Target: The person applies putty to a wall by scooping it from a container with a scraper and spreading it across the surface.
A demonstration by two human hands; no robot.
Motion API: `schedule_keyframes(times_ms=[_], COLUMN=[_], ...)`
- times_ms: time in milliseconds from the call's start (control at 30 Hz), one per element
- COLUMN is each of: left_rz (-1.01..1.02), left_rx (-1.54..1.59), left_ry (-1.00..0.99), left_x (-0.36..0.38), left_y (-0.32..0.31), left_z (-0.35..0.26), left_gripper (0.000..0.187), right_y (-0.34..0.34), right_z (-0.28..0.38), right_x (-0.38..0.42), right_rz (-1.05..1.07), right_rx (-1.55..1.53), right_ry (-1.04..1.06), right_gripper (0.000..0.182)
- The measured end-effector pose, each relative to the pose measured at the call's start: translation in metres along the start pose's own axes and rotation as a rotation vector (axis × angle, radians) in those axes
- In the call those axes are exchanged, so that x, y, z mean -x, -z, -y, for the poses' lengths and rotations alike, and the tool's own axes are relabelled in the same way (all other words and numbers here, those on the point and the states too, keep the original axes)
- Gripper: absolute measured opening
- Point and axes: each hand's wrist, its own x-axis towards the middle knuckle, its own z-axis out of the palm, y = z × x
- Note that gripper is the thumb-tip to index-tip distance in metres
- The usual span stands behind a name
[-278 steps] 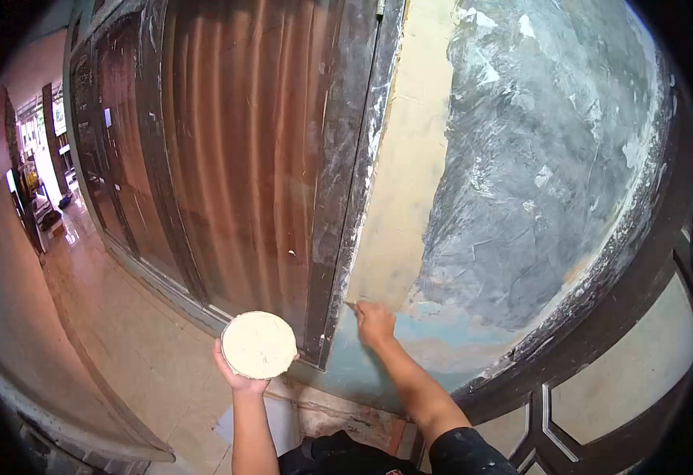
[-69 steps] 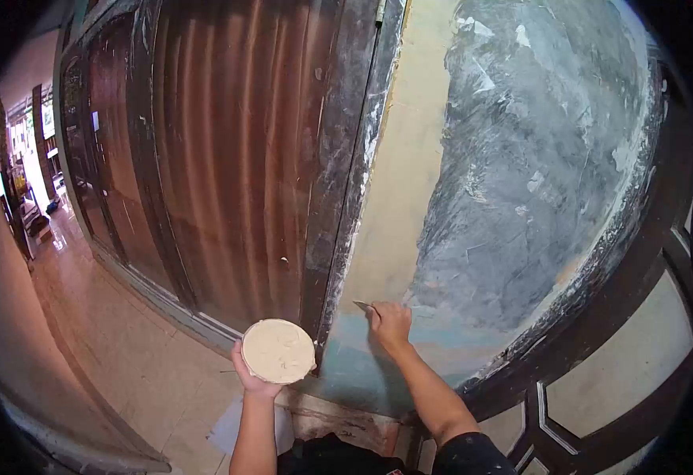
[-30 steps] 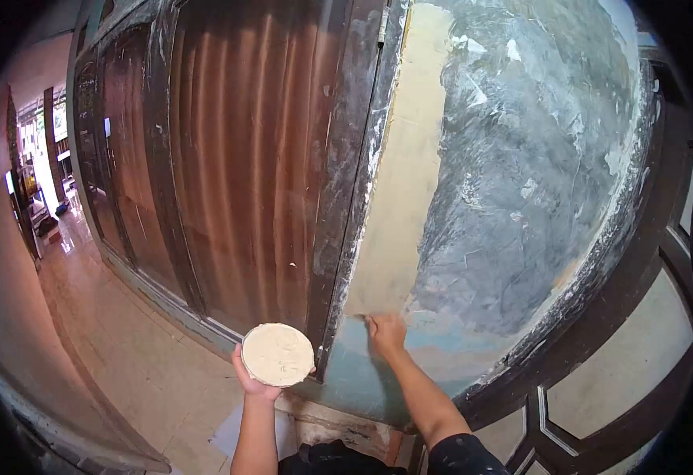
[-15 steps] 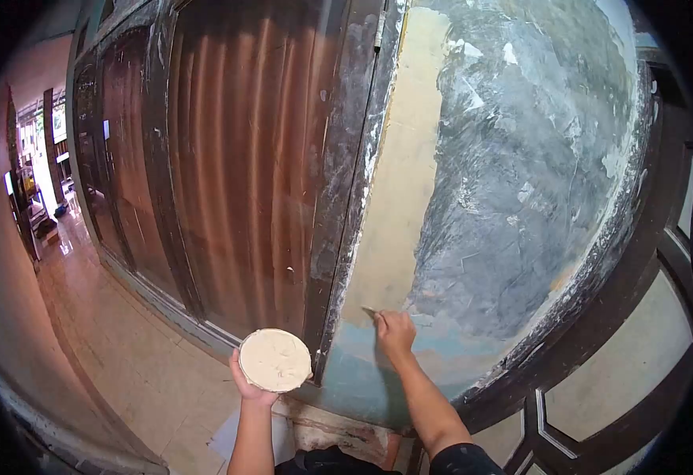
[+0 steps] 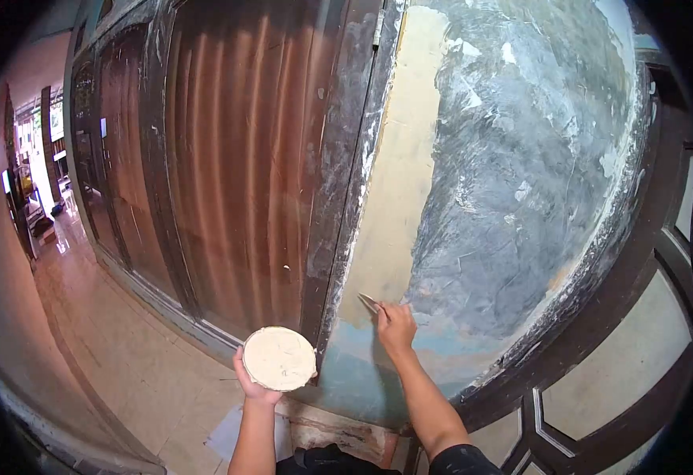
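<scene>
My left hand (image 5: 253, 380) grips a round tub of cream-coloured putty (image 5: 279, 359) from its left side and below, its open top facing me. In my right hand (image 5: 396, 326) is a putty knife (image 5: 369, 302), its blade tip at the lower part of a cream strip (image 5: 402, 158) on the wall. That strip runs down beside the dark door frame. Right of it the wall (image 5: 513, 174) is rough grey with white patches; below, pale blue paint (image 5: 362, 364) shows. My fingers hide most of the knife's handle.
Brown curtains (image 5: 243, 158) hang behind glass in a dark wooden frame on the left. A dark panelled door (image 5: 616, 356) stands at the right. Tiled floor (image 5: 125, 348) stretches along a corridor toward a bright opening. A white sheet (image 5: 228, 434) lies on the floor below my left arm.
The putty knife's blade has tilted and its tip has moved slightly up and left, showing more of the blade. The tub has shifted a little to the right.
</scene>
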Motion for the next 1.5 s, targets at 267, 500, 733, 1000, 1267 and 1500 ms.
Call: schedule_keyframes(times_ms=[267, 500, 733, 1000, 1267, 1500], left_rz=[0.041, 0.140, 0.186, 0.218, 0.113, 0.104], left_rx=[0.000, 0.019, 0.050, 0.068, -0.026, -0.029], left_ry=[0.054, 0.123, 0.155, 0.167, 0.112, 0.138], left_x=[0.001, 0.003, 0.002, 0.005, 0.001, 0.000], left_y=[-0.044, -0.067, -0.070, -0.078, -0.067, -0.065], left_z=[-0.001, -0.005, -0.005, -0.006, 0.002, 0.006], left_gripper=[0.083, 0.083, 0.085, 0.083, 0.081, 0.078], right_y=[0.085, 0.107, 0.099, 0.099, 0.091, 0.072], right_z=[0.059, 0.074, 0.074, 0.077, 0.073, 0.042], right_x=[-0.045, -0.044, -0.029, -0.025, -0.014, -0.018], right_rz=[0.320, 0.524, 0.569, 0.514, 0.488, 0.229], right_rx=[-0.432, -0.303, -0.275, -0.339, -0.364, -0.388], right_ry=[0.476, 0.804, 0.823, 0.764, 0.714, 0.345], right_gripper=[0.028, 0.030, 0.029, 0.034, 0.045, 0.027])
